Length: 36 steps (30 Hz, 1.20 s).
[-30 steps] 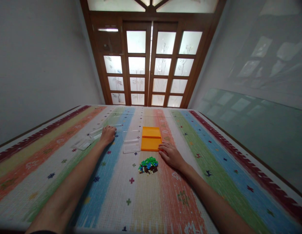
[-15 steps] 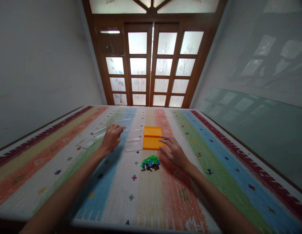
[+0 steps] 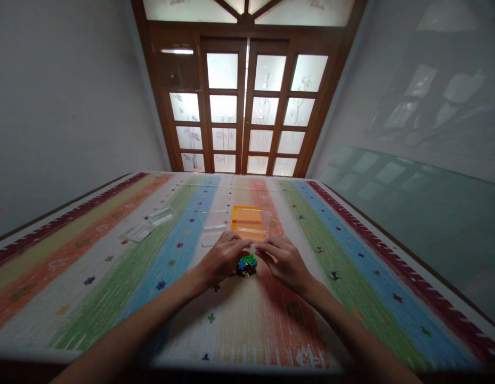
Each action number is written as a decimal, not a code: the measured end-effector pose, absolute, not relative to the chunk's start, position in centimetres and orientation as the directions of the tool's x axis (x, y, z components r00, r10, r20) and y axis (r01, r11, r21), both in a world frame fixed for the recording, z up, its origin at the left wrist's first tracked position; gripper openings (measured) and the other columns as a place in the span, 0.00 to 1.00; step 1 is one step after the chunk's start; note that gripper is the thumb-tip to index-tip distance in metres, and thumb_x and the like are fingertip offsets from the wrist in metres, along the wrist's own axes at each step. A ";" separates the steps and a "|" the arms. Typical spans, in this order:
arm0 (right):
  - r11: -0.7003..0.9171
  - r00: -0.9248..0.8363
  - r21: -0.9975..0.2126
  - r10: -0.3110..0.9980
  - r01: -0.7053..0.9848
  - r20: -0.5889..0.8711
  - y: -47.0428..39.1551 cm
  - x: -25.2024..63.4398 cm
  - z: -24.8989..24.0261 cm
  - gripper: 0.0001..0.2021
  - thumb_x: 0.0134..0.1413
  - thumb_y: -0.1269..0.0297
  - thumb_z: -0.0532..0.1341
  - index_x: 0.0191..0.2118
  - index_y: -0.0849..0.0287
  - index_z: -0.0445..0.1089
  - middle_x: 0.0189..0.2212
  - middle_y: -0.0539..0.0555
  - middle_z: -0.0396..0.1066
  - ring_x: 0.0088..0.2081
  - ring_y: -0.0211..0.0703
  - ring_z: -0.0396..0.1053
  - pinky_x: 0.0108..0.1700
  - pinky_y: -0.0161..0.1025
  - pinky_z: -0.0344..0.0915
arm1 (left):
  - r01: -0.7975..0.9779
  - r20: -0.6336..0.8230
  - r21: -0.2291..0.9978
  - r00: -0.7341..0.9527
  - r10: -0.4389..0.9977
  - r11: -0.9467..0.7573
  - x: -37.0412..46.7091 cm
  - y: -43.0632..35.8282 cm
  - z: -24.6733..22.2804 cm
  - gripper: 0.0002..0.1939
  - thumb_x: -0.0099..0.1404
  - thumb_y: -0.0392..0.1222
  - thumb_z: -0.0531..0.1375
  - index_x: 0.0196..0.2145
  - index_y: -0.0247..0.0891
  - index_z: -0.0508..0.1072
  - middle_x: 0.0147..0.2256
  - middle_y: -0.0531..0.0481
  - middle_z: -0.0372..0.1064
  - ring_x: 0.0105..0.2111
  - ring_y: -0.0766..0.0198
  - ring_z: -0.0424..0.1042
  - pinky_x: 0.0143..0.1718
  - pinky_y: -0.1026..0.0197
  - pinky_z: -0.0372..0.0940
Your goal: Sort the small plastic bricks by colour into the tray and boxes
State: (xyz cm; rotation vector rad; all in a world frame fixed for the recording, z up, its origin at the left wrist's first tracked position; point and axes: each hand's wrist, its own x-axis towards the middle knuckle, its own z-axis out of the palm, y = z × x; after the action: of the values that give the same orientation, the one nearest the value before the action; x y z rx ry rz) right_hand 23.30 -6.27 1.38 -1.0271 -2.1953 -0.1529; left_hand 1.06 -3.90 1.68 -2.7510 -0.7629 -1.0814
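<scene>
My left hand (image 3: 225, 258) and my right hand (image 3: 285, 261) meet in the middle of the table, fingertips closed close together. Both pinch the near edge of a clear plastic case (image 3: 251, 220), which hangs over or rests on the orange tray (image 3: 236, 209); I cannot tell which. Through the clear plastic, the tray shows behind it. Just below my fingers lies a small pile of building bricks (image 3: 247, 264) in green, blue, brown and white, partly hidden by my left hand.
Left of the orange tray lies an open clear case (image 3: 213, 236), its near part partly covered by my left hand. Farther left are more clear plastic containers (image 3: 161, 215). A striped cloth (image 3: 151, 320) covers the table, with wooden glazed doors (image 3: 247, 106) beyond.
My left hand has moved right with the clear case, which now overlaps the orange tray. My right hand has left the tray's right edge and joined it above the bricks.
</scene>
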 end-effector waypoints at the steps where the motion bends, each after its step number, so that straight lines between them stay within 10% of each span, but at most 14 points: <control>1: 0.669 -0.445 -0.156 0.632 0.727 0.635 -6.1 23.9 1.3 0.13 0.68 0.64 0.55 0.38 0.56 0.76 0.31 0.55 0.74 0.34 0.44 0.69 0.38 0.40 0.62 | 0.494 0.673 0.087 0.611 0.417 -0.865 0.8 -3.7 1.9 0.14 0.74 0.42 0.52 0.52 0.35 0.71 0.40 0.43 0.76 0.43 0.56 0.70 0.47 0.54 0.66; 10: 0.487 -0.317 -0.117 0.713 0.866 0.625 -3.9 31.3 -1.3 0.14 0.66 0.63 0.55 0.31 0.57 0.74 0.28 0.54 0.74 0.29 0.42 0.68 0.36 0.40 0.58 | 0.849 0.684 0.110 0.312 0.659 -0.516 -9.2 1.4 3.7 0.14 0.70 0.41 0.51 0.46 0.38 0.74 0.42 0.41 0.76 0.46 0.50 0.71 0.52 0.46 0.64; 20: 0.410 -0.278 -0.126 0.783 0.903 0.556 -2.6 32.4 -4.5 0.12 0.63 0.62 0.58 0.30 0.57 0.75 0.29 0.55 0.75 0.29 0.43 0.69 0.35 0.39 0.59 | 0.998 0.375 0.061 -0.030 0.926 0.008 -16.6 5.0 0.9 0.24 0.63 0.44 0.52 0.52 0.30 0.72 0.52 0.28 0.71 0.52 0.36 0.68 0.50 0.39 0.62; 36: 0.434 -0.253 -0.238 0.803 0.869 0.539 -2.6 31.7 -4.8 0.13 0.64 0.62 0.55 0.32 0.58 0.75 0.30 0.57 0.74 0.32 0.45 0.69 0.37 0.40 0.62 | 0.998 0.316 0.053 -0.044 0.948 0.029 -17.2 6.4 0.1 0.15 0.61 0.41 0.52 0.38 0.37 0.77 0.43 0.37 0.78 0.49 0.42 0.72 0.52 0.44 0.62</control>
State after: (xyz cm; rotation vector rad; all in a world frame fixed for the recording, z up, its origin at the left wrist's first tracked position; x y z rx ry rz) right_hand 31.67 -2.61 -4.84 -1.4010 -2.0909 -0.1423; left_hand -17.17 6.35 0.08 -2.0272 -2.1050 -0.3870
